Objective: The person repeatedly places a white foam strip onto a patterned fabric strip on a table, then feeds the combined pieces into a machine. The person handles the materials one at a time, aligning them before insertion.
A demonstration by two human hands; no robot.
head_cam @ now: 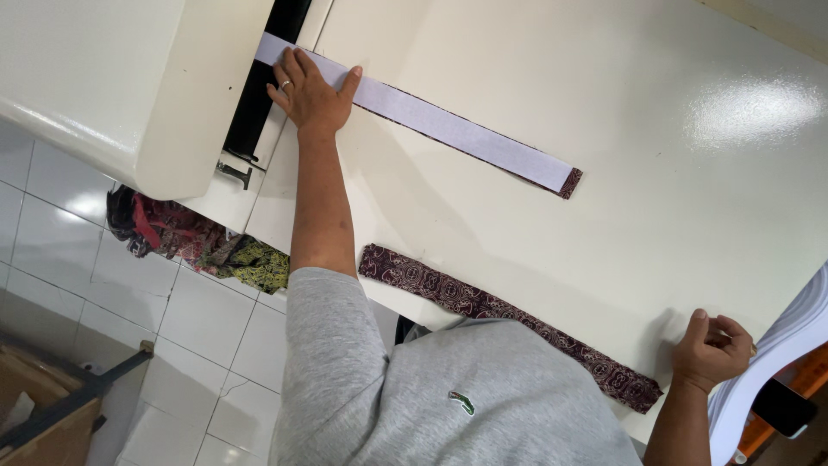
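Note:
My left hand lies flat, fingers spread, on one end of a long white strip. That end of the strip runs toward the black slot of a cream machine. A dark red patterned edge shows at the strip's far end. A second strip of dark red patterned fabric lies along the near edge of the cream table. My right hand rests with curled fingers beside that strip's end and next to a stack of white strips. I see nothing in that hand.
The machine's cream cover overhangs the table at upper left. A heap of coloured fabric scraps lies under it. White floor tiles and a cardboard box are at lower left. A dark phone-like object sits at lower right.

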